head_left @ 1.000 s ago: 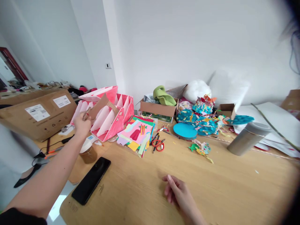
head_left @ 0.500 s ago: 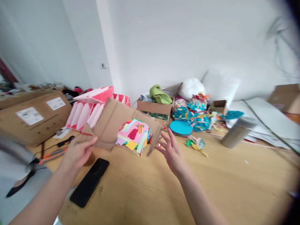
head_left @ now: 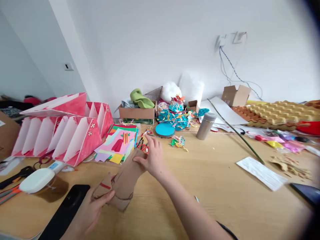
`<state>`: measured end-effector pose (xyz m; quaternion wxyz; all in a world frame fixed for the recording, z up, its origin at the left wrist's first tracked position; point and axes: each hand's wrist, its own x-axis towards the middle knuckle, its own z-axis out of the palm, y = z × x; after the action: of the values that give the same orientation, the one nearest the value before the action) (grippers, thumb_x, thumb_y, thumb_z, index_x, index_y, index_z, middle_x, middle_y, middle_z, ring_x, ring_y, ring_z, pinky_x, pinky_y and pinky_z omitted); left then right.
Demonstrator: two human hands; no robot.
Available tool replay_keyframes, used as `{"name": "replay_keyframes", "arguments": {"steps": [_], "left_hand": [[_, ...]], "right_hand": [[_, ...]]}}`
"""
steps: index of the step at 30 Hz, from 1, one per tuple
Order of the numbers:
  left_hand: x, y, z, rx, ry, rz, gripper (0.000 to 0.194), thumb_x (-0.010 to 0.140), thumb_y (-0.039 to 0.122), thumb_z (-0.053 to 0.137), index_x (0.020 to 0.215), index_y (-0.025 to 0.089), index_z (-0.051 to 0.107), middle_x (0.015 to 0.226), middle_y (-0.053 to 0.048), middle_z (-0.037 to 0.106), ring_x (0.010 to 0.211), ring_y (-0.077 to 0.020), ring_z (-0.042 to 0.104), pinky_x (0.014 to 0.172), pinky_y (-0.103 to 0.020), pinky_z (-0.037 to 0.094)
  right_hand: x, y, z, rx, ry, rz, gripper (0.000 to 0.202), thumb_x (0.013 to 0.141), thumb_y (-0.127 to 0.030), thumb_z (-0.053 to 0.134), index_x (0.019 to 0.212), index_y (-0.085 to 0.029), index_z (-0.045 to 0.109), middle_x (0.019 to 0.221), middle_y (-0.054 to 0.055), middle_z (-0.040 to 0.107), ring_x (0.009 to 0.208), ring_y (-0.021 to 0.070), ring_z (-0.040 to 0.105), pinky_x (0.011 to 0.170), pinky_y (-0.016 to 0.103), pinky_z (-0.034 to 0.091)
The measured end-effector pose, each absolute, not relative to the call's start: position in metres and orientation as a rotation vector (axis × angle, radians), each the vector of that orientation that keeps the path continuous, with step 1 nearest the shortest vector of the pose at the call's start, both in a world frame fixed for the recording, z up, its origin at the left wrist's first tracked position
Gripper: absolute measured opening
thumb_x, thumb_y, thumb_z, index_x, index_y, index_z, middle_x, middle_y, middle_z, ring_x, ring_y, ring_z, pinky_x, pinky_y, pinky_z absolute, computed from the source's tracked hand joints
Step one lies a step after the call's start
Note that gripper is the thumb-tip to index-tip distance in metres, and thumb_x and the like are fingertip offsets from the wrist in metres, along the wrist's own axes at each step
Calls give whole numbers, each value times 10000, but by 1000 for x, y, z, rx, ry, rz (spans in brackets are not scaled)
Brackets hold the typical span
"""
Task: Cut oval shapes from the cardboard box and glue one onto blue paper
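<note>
A bent piece of brown cardboard (head_left: 128, 175) with pen lines on it is held over the table between both hands. My left hand (head_left: 92, 208) is closed on its lower left end, thumb on top. Beside that thumb is a smaller cardboard flap (head_left: 103, 186) with a red stripe; I cannot tell whether it is joined to the larger piece. My right hand (head_left: 153, 158) grips the far upper end, thumb on the near face and fingers behind. Beyond the cardboard lies a stack of coloured paper (head_left: 110, 141). A black phone (head_left: 67, 210) is beside my left wrist.
At left stand pink-and-white folded structures (head_left: 77, 140) and a white-lidded container (head_left: 37, 181). A steel flask (head_left: 206, 126), a blue disc (head_left: 165, 129) and a box with green cloth (head_left: 137, 113) are farther back. A white folded sheet (head_left: 261, 173) and egg trays (head_left: 282, 113) are at right.
The cardboard has come lower and nearer, and its cut-out opening no longer shows. My right hand, open beside it before, now grips its far end. The view has turned right.
</note>
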<state>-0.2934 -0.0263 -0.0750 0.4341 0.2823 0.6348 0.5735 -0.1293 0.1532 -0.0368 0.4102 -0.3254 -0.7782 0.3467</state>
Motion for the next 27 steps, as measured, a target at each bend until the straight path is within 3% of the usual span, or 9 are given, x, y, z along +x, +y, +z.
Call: {"name": "replay_keyframes", "arguments": {"steps": [2, 4, 6, 11, 16, 19, 22, 25, 27], "left_hand": [[-299, -28, -74, 769, 1593, 1314, 650, 509, 518, 842, 1125, 366, 699, 1239, -35, 678, 1265, -328, 525, 1058, -450, 438], [-308, -28, -71, 855, 1664, 1179, 619, 554, 556, 812, 1130, 366, 689, 1283, -28, 651, 1266, -318, 525, 1058, -453, 430], [-318, -27, -63, 952, 1708, 1054, 607, 593, 618, 764, 1130, 348, 687, 1296, -34, 643, 1277, -316, 510, 1054, -440, 425], [-340, -22, -27, 1215, 1463, 777, 631, 662, 724, 640, 1127, 300, 700, 1152, -59, 699, 1137, -316, 581, 954, -399, 463], [-330, -20, -12, 1388, 1496, 614, 462, 796, 625, 564, 1118, 316, 685, 1076, -22, 701, 1062, -263, 585, 881, -343, 465], [-314, -19, -20, 1529, 1643, 529, 378, 851, 556, 491, 904, 241, 694, 913, -15, 701, 878, -231, 625, 761, -311, 477], [-316, -18, -24, 1586, 1901, 589, 354, 815, 515, 523, 633, 215, 572, 636, 5, 600, 617, -197, 559, 591, -291, 412], [-352, -14, -4, 1567, 2251, 764, 349, 806, 475, 551, 570, 232, 462, 551, 14, 511, 567, -194, 503, 570, -298, 340], [-391, -9, 21, 1482, 2539, 899, 319, 865, 435, 488, 615, 242, 445, 497, 27, 449, 523, -194, 470, 553, -303, 298]], "right_hand": [[-122, 162, -32, -747, -2159, 1011, 764, 640, -299, 830, 1327, -196, 512, 1170, 98, 613, 1090, 283, 538, 917, 416, 436], [-119, 164, -30, -648, -2282, 1174, 489, 714, -298, 774, 1172, -201, 630, 979, 39, 676, 926, 230, 609, 806, 338, 464], [-120, 161, -29, -599, -2302, 1195, 328, 748, -278, 740, 1059, -197, 676, 913, 21, 688, 870, 208, 622, 767, 302, 458], [-122, 148, -26, -509, -2275, 1224, 294, 769, -243, 715, 1054, -189, 667, 962, 23, 700, 900, 197, 618, 772, 278, 446], [-127, 136, -20, -537, -2349, 1175, 257, 742, -211, 738, 993, -188, 686, 904, 18, 701, 865, 196, 620, 755, 275, 437], [-135, 128, -21, -577, -2410, 1140, 278, 748, -238, 745, 1018, -194, 692, 889, 32, 701, 864, 211, 626, 750, 293, 449], [-138, 127, -21, -603, -2339, 1087, 515, 753, -294, 750, 1241, -215, 606, 1054, 79, 682, 963, 245, 621, 840, 364, 467], [-127, 135, -13, -500, -2118, 978, 768, 767, -374, 742, 1440, -259, 391, 1307, 116, 553, 1177, 277, 528, 985, 449, 420], [-114, 141, -8, -463, -2026, 935, 703, 805, -429, 697, 1422, -267, 402, 1351, 114, 516, 1223, 278, 497, 1009, 461, 414]]}}
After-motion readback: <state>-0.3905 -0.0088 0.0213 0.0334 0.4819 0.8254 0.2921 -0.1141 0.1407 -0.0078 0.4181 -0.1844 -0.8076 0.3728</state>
